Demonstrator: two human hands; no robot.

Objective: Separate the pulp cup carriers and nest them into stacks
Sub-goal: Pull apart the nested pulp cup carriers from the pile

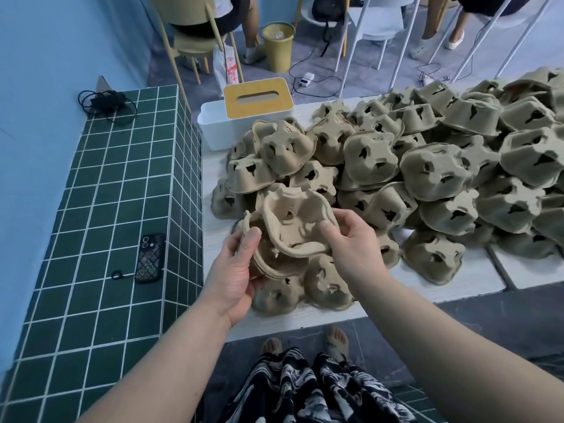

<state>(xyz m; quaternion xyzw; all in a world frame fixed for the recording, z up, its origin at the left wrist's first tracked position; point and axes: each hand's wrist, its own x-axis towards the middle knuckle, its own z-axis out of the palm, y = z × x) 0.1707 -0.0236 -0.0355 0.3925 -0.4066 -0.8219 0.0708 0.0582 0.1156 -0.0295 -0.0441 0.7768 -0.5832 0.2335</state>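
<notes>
A big heap of tan pulp cup carriers [427,166] covers the white table [427,296], most lying upside down. Over the table's near left corner I hold carriers in both hands. My left hand [236,270] grips a small nested stack [274,264] from its left side, thumb on its rim. My right hand [351,239] pinches one carrier [293,218], tilted with its hollow side toward me, resting against the top of that stack. Two more upturned carriers [326,288] lie on the table just under my hands.
A white tissue box with a yellow lid [258,97] stands at the table's far left. A green tiled counter [106,209] to the left bears a phone [150,257] and a black cable [106,102]. Chairs, a yellow bin [277,45] and seated people are beyond.
</notes>
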